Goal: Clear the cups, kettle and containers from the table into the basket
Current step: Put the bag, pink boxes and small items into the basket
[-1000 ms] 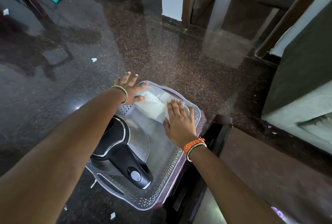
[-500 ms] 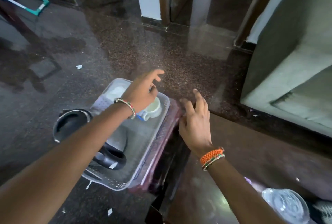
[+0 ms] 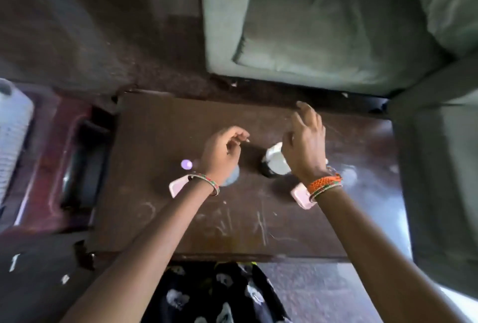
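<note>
I look straight down on a scratched brown table [image 3: 160, 219]. A white cup [image 3: 275, 161] stands near its middle. My right hand [image 3: 305, 146] hovers over the cup's right side with fingers spread, thumb close to the rim. My left hand [image 3: 223, 152] is left of the cup, fingers loosely curled, holding nothing I can see. Under its wrist sits a clear container [image 3: 232, 177], mostly hidden. Two pink pieces lie by my wrists, one on the left [image 3: 177, 185] and one on the right [image 3: 301, 196]. Only an edge of the pale perforated basket [image 3: 13, 126] shows at far left.
The basket rests on a dark red stand [image 3: 54, 167] left of the table. A green sofa cushion [image 3: 323, 27] lies beyond the table and another seat [image 3: 439, 180] on its right. A faint clear object [image 3: 348, 175] sits right of my right wrist. The frame is blurred.
My view has swung right, from the basket with the kettle to the table. Both hands left the basket and now hover over the table, the right one above the white cup.
</note>
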Available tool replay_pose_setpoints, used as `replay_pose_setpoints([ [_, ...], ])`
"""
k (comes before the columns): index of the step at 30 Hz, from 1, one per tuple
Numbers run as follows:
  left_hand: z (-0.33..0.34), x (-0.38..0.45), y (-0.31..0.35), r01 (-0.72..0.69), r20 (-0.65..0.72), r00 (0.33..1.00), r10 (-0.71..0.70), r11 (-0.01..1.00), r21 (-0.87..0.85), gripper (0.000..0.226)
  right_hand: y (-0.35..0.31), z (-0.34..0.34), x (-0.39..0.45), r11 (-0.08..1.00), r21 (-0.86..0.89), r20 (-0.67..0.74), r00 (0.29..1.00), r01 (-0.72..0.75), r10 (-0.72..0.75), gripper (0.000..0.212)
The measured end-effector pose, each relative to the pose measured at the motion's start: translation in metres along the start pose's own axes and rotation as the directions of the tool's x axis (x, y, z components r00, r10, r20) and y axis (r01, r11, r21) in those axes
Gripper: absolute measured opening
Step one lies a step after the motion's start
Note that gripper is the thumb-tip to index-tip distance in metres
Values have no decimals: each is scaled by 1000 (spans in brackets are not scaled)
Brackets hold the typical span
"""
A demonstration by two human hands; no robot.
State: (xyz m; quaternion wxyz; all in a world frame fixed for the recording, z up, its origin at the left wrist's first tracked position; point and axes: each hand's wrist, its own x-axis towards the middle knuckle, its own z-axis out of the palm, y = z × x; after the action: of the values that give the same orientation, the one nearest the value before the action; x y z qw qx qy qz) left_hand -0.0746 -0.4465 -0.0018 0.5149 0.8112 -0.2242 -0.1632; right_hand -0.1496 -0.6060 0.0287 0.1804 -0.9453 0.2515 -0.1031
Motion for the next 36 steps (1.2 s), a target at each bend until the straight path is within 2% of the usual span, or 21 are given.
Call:
replay_pose_setpoints([
  [3, 45, -9, -4, -3, -1, 1000, 3, 996, 91, 40, 68, -7, -32, 986, -55, 0, 987, -158, 158, 35],
  [6, 58, -15, -24, 103, -172, 983, -59, 960, 259, 39, 113, 5, -72, 941, -83, 10, 944, -328, 330, 33],
  [7, 57, -17, -29, 129, -199, 977, -72, 947, 295, 38, 119, 12, -83, 917, -97, 46, 918, -388, 394, 39],
  [9, 56, -20, -34, 103, -188, 981, -42, 939, 328, 35, 122, 31, -103, 838, -122, 198, 814, -532, 546, 66],
  [11, 51, -26, -35, 58, -195, 981, 14, 931, 360, 34, 115, 50, -116, 785, -108, 345, 718, -610, 605, 89],
  [12, 47, -31, -36, 74, -231, 973, 14, 927, 369, 34, 111, 58, -121, 778, -93, 383, 700, -621, 604, 93],
  [14, 38, -44, -44, 185, -377, 926, -37, 913, 364, 33, 107, 71, -123, 767, -33, 392, 697, -641, 600, 91],
  [16, 27, -62, -57, 318, -540, 835, -107, 895, 313, 31, 104, 80, -119, 733, 37, 344, 697, -680, 629, 82],
  [17, 22, -69, -65, 374, -600, 787, -143, 884, 280, 29, 104, 81, -115, 694, 66, 320, 674, -717, 665, 78],
  [19, 7, -83, -83, 560, -679, 679, -278, 795, 234, 27, 96, 82, -111, 666, 51, 317, 644, -745, 696, 76],
  [21, -4, -94, -107, 738, -648, 603, -465, 633, 232, 36, 80, 81, -111, 691, -28, 345, 642, -722, 685, 78],
  [22, -7, -96, -118, 781, -587, 584, -561, 585, 219, 42, 71, 79, -114, 708, -87, 368, 638, -701, 677, 79],
  [25, -12, -95, -135, 804, -350, 580, -735, 584, 106, 41, 36, 70, -130, 786, -248, 492, 625, -567, 606, 90],
  [27, -15, -91, -136, 797, -315, 586, -747, 601, 55, 33, 11, 60, -130, 830, -270, 601, 588, -487, 541, 99],
  [30, -33, -91, -140, 810, -298, 521, -800, 573, -122, 19, -38, 40, -108, 907, -144, 778, 521, -396, 351, 117],
  [31, -43, -94, -140, 810, -288, 503, -815, 561, -173, 19, -56, 34, -98, 937, -87, 819, 512, -338, 261, 114],
  [33, -70, -102, -128, 793, -263, 475, -840, 538, -285, 26, -93, 21, -83, 986, -21, 855, 509, -165, 104, 88],
  [34, -87, -107, -122, 767, -249, 453, -856, 516, -381, 27, -114, 16, -79, 998, -13, 845, 533, -68, 48, 77],
  [36, -128, -116, -116, 661, -215, 420, -882, 459, -593, 24, -163, 8, -71, 994, -1, 766, 639, 106, -67, 73],
])
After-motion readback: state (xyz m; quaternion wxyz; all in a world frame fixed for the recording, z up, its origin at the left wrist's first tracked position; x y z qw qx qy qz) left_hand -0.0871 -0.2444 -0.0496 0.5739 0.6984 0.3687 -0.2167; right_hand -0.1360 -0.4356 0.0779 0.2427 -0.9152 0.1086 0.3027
